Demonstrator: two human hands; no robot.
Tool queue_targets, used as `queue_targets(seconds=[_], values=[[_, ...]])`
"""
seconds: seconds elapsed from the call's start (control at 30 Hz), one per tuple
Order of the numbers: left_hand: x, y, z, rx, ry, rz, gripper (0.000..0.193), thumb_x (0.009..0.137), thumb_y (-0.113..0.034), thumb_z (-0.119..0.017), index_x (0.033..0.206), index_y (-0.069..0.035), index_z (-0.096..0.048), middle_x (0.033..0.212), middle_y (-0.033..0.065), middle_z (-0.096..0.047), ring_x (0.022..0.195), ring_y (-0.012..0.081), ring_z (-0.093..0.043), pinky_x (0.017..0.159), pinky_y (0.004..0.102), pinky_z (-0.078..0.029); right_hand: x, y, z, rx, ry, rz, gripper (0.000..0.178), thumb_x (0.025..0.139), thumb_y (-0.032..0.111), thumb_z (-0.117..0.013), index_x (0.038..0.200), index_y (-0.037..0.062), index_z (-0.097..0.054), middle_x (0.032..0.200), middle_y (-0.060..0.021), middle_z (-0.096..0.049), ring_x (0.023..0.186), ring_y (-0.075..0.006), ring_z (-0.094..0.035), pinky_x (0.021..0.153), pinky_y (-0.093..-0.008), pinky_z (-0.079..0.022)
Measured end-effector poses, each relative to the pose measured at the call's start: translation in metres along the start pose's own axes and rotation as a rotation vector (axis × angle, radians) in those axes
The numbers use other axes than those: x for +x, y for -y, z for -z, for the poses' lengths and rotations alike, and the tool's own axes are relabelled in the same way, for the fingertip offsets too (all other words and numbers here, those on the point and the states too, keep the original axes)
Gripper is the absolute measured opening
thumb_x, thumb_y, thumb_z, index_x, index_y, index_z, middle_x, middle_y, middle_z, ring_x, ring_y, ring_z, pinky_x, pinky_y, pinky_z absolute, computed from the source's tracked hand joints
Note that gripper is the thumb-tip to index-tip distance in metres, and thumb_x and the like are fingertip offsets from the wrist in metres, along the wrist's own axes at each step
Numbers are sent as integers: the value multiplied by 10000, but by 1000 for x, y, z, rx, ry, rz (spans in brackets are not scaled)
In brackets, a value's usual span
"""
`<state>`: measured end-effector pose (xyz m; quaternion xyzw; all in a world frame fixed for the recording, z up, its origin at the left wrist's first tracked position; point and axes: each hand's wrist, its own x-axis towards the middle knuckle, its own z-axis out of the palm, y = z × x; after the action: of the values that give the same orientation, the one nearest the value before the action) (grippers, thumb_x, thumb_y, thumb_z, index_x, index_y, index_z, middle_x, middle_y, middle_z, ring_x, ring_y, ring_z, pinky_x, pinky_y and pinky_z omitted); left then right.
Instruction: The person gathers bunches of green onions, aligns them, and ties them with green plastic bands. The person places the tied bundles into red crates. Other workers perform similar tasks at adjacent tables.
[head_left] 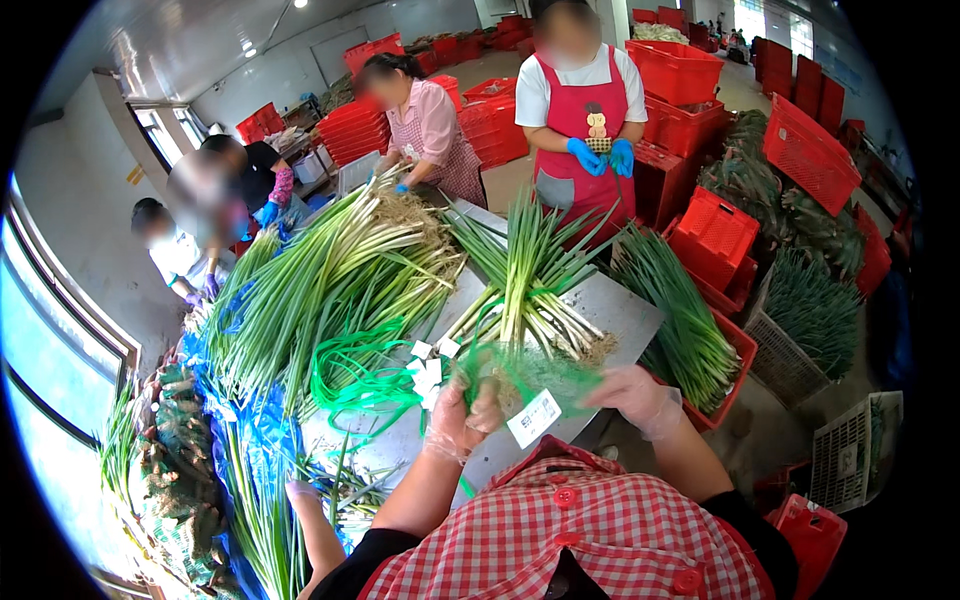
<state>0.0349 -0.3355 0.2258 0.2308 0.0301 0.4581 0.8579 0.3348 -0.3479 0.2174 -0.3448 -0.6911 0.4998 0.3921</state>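
Note:
My left hand (468, 418), in a clear thin glove, is closed around a green plastic strap in front of my apron. A white label (534, 418) hangs beside it, between my two hands. My right hand (640, 398), also gloved, is to the right at the edge of a green blur of strap; its fingertips are smeared by motion. Just beyond my hands, a bundle of green onions (522, 270) lies on the metal table (470, 290), roots toward me. Left of my left hand are a loose heap of green straps (350, 375) and several white tags (426, 372).
A large pile of green onions (330, 265) covers the table's left. Red crates (715, 235) and a crate of onions (690, 350) stand to the right. A person in a red apron (590, 185) faces me; others work farther left. Another person's forearm (318, 535) reaches in at lower left.

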Motion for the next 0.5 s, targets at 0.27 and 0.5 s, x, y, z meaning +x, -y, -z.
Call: queue_targets(seconds=[0.27,0.5], values=[[18,25,-24,969,99,223,621,952,-543,-400,1364,-78,-391,598,-20,-412,471,66,-323,416,220,-251,43,-52,-17,-718,-181,-78,502,880,377,-560,1237,27,-524,1098,-228,-587,1034,-379,-550,906,-424,-426],[17,51,-11,1053,-212,191,516,1002,-432,-352,1368,-68,-380,634,-5,-493,517,83,-420,468,236,-349,45,-5,-24,-545,-125,-478,642,852,493,-577,1289,37,-462,1116,-235,-595,936,-388,-578,829,-436,-468]])
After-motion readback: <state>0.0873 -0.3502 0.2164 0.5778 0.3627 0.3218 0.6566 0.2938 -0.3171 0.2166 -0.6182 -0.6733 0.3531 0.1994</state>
